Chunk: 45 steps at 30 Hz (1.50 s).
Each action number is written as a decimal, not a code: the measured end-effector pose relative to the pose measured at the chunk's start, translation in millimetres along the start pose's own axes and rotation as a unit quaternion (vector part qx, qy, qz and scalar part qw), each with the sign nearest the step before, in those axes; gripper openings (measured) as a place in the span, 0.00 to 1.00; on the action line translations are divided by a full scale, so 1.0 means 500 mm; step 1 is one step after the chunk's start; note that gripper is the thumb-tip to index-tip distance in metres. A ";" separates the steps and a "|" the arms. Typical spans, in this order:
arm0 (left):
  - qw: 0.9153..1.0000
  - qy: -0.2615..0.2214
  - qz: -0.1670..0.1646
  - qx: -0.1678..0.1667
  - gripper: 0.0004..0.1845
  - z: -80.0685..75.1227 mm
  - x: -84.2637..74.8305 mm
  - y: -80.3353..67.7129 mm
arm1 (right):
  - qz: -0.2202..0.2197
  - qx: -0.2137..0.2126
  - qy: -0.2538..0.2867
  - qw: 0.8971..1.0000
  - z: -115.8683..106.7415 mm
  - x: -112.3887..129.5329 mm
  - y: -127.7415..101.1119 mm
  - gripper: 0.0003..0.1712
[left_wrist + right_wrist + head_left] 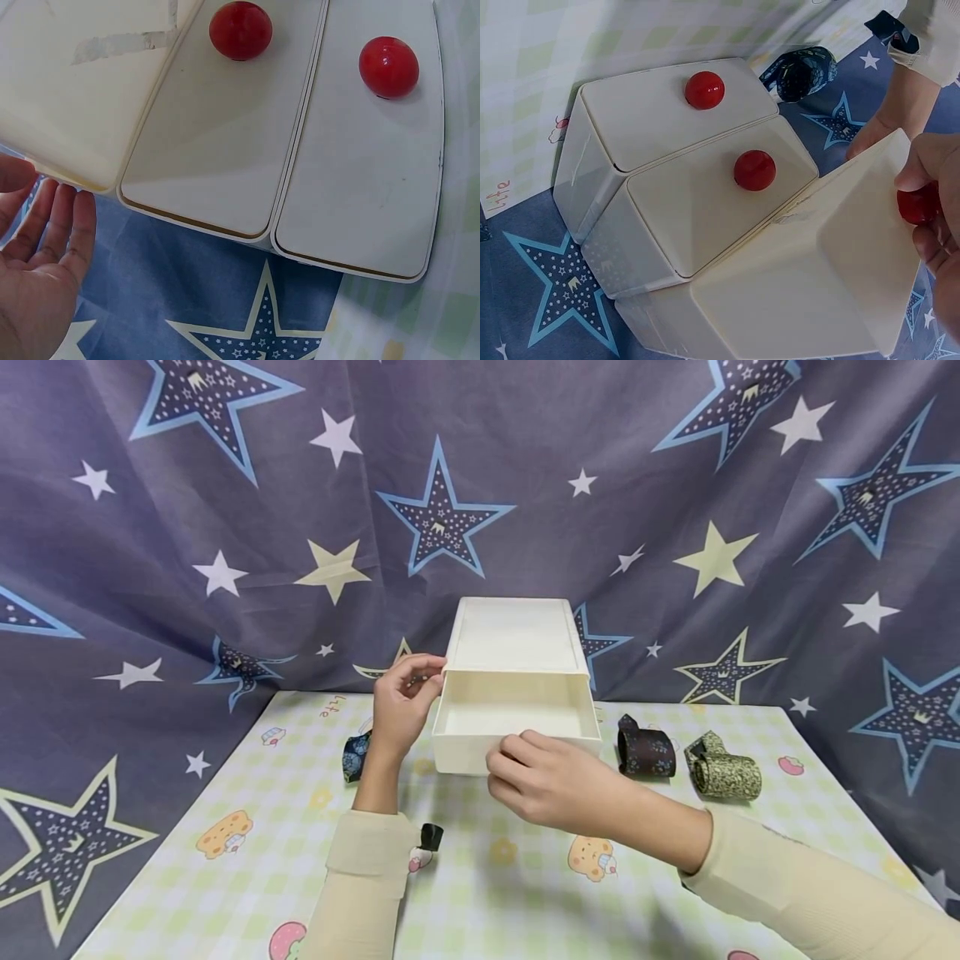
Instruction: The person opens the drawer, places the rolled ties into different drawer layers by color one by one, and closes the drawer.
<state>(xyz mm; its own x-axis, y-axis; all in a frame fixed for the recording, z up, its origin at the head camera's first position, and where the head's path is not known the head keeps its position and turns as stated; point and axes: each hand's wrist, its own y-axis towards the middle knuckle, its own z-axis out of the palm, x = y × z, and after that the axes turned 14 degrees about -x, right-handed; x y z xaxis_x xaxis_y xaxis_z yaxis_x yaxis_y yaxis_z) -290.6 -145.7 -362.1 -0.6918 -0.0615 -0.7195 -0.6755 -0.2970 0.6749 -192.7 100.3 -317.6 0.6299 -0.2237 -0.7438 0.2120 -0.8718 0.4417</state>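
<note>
A white drawer cabinet stands at the back of the table with its top drawer pulled out; the inside that shows is bare. My right hand is at the drawer's front, and in the right wrist view its thumb and fingers pinch the red round knob. At the cabinet's left side is my left hand, its fingertips touching near the top front corner. Below, the middle drawer and bottom drawer are closed, each with a red knob.
A dark rolled necktie and an olive patterned rolled necktie lie right of the cabinet. A blue patterned rolled necktie sits partly behind the left forearm. Beside the left sleeve is a small black object. A starry curtain hangs behind the table.
</note>
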 end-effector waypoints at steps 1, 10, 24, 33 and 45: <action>1.000 0.000 0.001 0.000 0.12 0.000 0.000 0.000 | -0.001 -0.002 0.000 1.000 0.000 0.001 0.000 0.14; 1.000 -0.001 -0.011 -0.003 0.12 0.002 0.000 0.001 | -0.006 0.001 -0.003 1.000 -0.007 0.008 0.000 0.16; 1.000 -0.001 -0.016 0.001 0.11 0.007 -0.057 -0.006 | -0.011 -0.007 -0.010 1.000 -0.012 0.019 -0.001 0.17; 1.000 0.000 -0.013 -0.001 0.11 0.007 -0.047 -0.005 | -0.015 -0.012 -0.013 1.000 -0.016 0.026 0.002 0.18; 1.000 -0.003 0.001 -0.001 0.12 0.000 0.002 0.000 | -0.018 -0.010 -0.010 1.000 -0.022 0.032 0.005 0.18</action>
<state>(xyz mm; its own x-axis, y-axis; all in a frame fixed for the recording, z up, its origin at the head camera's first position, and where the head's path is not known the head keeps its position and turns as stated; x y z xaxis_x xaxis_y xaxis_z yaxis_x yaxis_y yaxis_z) -291.3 -145.9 -362.9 -0.6942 -0.0555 -0.7176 -0.6742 -0.2989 0.6754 -173.8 99.6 -322.9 0.6066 -0.2004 -0.7694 0.2494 -0.8709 0.4234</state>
